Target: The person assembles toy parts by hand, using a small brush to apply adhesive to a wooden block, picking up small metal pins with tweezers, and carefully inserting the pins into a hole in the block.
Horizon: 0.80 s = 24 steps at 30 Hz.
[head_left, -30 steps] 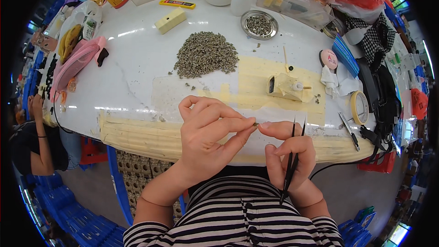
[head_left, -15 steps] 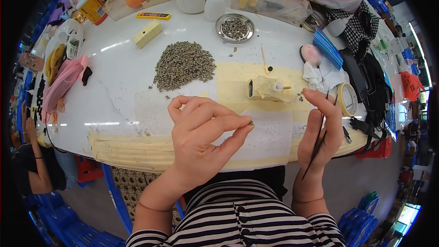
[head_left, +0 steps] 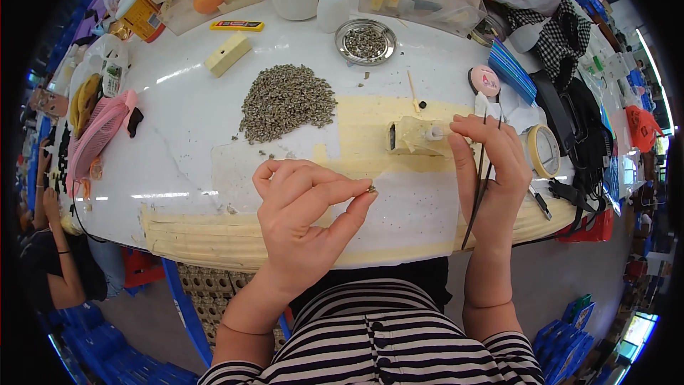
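Observation:
My left hand (head_left: 296,217) pinches a tiny metal piece (head_left: 371,189) between thumb and forefinger, above a pale sheet (head_left: 417,217) dotted with specks. Black tweezers (head_left: 479,199) rest in my right hand (head_left: 502,164), held against the palm with the points down toward the table edge. The thumb and forefinger of that hand come to the right end of a small block-shaped device wrapped in cream tape (head_left: 410,135), hiding its brass-coloured pin. A white knob (head_left: 434,132) shows on the device. Farther left lies a big pile of small grey metal pieces (head_left: 285,103).
A round metal dish (head_left: 343,55) with more pieces stands behind, beside a white squeeze bottle (head_left: 333,7). A wooden stick (head_left: 412,89), tape roll (head_left: 543,151), cream block (head_left: 228,55) and pink basket (head_left: 100,135) lie around. A person's arm (head_left: 60,242) shows at far left.
My right hand has moved left and up to the device's right end, its fingertips now covering the brass pin. My left hand has drifted slightly left with the metal piece still pinched.

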Tool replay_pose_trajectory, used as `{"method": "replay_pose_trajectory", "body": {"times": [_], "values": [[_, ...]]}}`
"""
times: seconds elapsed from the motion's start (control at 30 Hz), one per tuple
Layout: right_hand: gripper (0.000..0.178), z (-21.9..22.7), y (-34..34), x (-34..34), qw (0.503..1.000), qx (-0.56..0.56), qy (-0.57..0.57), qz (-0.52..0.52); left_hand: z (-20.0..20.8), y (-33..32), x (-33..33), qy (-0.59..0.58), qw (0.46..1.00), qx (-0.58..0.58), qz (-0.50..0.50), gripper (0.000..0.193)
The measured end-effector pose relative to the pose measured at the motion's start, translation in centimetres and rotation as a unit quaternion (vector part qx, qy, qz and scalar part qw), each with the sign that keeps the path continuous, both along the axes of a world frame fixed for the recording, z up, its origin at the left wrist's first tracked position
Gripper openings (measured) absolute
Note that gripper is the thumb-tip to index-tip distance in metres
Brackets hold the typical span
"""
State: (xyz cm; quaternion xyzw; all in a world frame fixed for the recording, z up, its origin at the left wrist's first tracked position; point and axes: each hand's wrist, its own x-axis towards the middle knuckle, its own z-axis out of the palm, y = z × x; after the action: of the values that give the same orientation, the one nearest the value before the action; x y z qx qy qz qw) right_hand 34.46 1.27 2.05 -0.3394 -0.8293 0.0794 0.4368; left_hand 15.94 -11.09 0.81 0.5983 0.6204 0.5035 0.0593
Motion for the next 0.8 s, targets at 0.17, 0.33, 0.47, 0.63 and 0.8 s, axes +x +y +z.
{"method": "replay_pose_trajectory", "body": {"times": [0.17, 0.33, 0.47, 0.63, 0.8], "values": [[0.014, 0.8, -2.3, 0.0, 0.996, -0.011, 0.081, 0.033, -0.3, -0.1, -0.2, 0.004, 1.0, -0.002, 0.0, 0.019], [0.009, -0.4, -4.3, -1.0, 0.917, -0.258, 0.201, 0.228, 0.0, -0.1, 0.0, -0.007, 1.0, 0.005, -0.005, 0.019], [0.009, -0.8, -4.8, -1.9, 0.872, -0.34, 0.247, 0.25, -0.3, -0.1, 0.0, -0.004, 1.0, 0.01, -0.004, 0.019], [0.008, -1.2, -4.7, -2.2, 0.882, -0.321, 0.233, 0.253, -0.1, 0.0, 0.0, -0.001, 1.0, 0.008, -0.007, 0.019], [0.007, -1.4, -4.7, -2.3, 0.888, -0.311, 0.223, 0.256, -0.2, -0.1, 0.0, 0.0, 1.0, 0.008, -0.009, 0.02]]}}
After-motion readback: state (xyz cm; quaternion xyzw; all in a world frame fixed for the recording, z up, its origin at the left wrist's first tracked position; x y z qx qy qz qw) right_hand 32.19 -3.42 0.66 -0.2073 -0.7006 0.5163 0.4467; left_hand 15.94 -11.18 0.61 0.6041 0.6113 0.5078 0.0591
